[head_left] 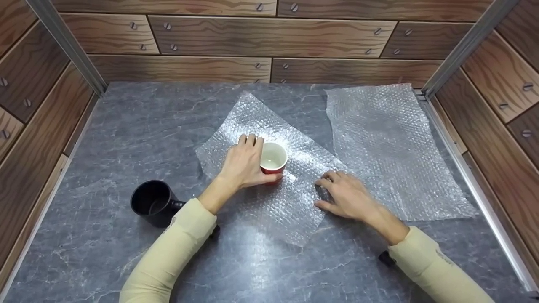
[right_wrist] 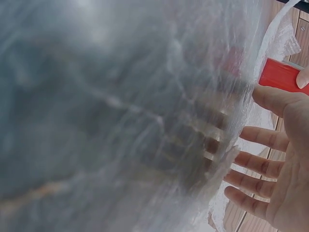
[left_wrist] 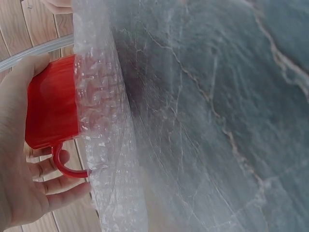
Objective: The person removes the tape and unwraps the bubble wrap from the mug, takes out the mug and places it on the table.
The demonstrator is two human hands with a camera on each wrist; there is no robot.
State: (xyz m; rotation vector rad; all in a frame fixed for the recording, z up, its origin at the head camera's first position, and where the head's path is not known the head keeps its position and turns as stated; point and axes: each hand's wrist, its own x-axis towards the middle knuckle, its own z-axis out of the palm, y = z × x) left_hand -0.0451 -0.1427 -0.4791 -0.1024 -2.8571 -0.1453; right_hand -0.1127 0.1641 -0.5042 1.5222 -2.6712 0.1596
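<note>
A red mug (head_left: 273,176) with a white inside stands upright on a sheet of bubble wrap (head_left: 269,219). My left hand (head_left: 244,164) holds it from the left, thumb across its near side and fingers at the far side. The left wrist view shows the mug's handle (left_wrist: 65,166) beside the fingers. My right hand (head_left: 349,195) is at the right edge of this sheet, fingers spread and slightly bent. In the right wrist view, its fingertips (right_wrist: 236,193) lie right at the wrap's edge, with no wrap gripped.
A black mug (head_left: 152,202) stands at the left beside my left forearm, its handle toward the sleeve. A second bubble wrap sheet (head_left: 383,139) lies flat on the right, next to the first. Wood-patterned walls (head_left: 269,38) enclose the grey marbled table (head_left: 105,261).
</note>
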